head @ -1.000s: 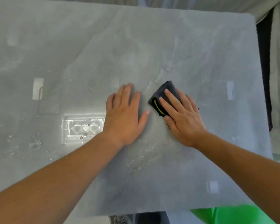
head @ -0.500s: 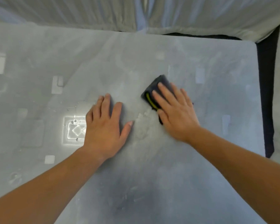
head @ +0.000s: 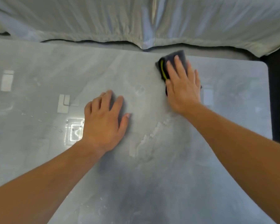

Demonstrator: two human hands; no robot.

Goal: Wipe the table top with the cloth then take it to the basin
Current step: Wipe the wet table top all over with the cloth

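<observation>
A folded dark grey cloth (head: pixel 176 58) with a yellow-green edge lies flat on the grey table top (head: pixel 152 175), close to its far edge. My right hand (head: pixel 183 84) presses down on the cloth with fingers spread, covering its near half. My left hand (head: pixel 105 122) rests palm down on the bare table, to the left of and nearer than the cloth, holding nothing. A wet streak of droplets (head: pixel 152 135) runs across the surface between the two hands. No basin is in view.
A pale grey curtain (head: pixel 136 18) hangs along the table's far edge. A dark gap (head: pixel 275 94) runs beside the table's right edge. Bright light reflections (head: pixel 73 131) and water drops mark the left part of the table top.
My right hand has pushed the cloth away from me, up to the table's far edge. The left hand has stayed flat on the table. My view has tilted up toward the curtain.
</observation>
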